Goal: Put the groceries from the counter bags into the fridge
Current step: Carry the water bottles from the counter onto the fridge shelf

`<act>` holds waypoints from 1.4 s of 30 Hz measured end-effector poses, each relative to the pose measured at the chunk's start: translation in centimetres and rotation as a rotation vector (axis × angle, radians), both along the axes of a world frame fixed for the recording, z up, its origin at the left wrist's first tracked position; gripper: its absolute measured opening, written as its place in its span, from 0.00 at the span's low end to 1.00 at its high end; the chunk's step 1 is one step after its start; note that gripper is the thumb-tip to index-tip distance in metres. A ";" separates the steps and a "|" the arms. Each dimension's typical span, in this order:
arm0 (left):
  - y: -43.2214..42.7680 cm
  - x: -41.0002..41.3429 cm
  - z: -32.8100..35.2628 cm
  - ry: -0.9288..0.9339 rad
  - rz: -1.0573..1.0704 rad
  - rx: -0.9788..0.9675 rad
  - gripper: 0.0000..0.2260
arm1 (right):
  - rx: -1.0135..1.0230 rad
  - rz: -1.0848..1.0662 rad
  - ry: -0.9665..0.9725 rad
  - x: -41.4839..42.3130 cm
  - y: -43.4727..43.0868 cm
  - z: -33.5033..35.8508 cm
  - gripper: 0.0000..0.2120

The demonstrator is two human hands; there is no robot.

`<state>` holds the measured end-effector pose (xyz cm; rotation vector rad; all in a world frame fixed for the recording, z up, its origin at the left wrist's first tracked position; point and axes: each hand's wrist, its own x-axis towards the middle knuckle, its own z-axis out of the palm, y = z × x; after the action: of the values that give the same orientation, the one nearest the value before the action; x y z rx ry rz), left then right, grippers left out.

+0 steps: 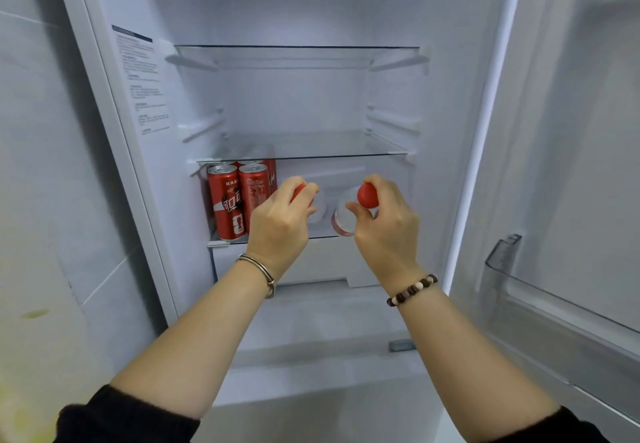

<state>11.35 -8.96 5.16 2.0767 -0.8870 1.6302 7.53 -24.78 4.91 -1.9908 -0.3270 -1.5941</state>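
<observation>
On the left is a pale grey wall of large smooth tiles (38, 172), with thin seams, under cold white light. Low down sits a blurred yellow-green patch (34, 313).

Black sleeves (128, 415); silver bangle (258, 267) on left wrist; brown-and-cream bead bracelet (412, 289) on right wrist.

Two red-capped bottles at the bottom shelf, cola cans already parked

The fridge (450, 96) is open. On the far left of its lowest glass shelf (322, 236), the red cola cans (223, 202) stand upright in a tight bunch: two in front, more tucked behind. Just right of them are two clear plastic bottles. The left bottle (320, 210) is mostly hidden by the left hand (280, 215) pinching its cap. The right bottle (343, 224), reddish label, leans top-forward, cap gripped by the right hand (384, 221). Can't tell if either touches the shelf.
</observation>
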 end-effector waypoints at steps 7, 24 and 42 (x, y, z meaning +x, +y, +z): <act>1.4 5.0 -3.0 0.041 -0.048 0.054 0.07 | 0.021 -0.022 0.055 3.9 0.9 -2.5 0.12; 0.1 10.2 -5.7 0.344 0.070 0.194 0.12 | 0.047 -0.128 0.684 8.4 1.1 -6.4 0.22; -1.3 15.1 -7.2 0.674 0.166 0.181 0.25 | 0.048 -0.092 0.794 16.3 0.0 -6.5 0.23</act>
<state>26.46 -10.27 -2.02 2.6274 -0.6472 0.8121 23.79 -24.77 -1.54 -2.4274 0.1149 -0.7343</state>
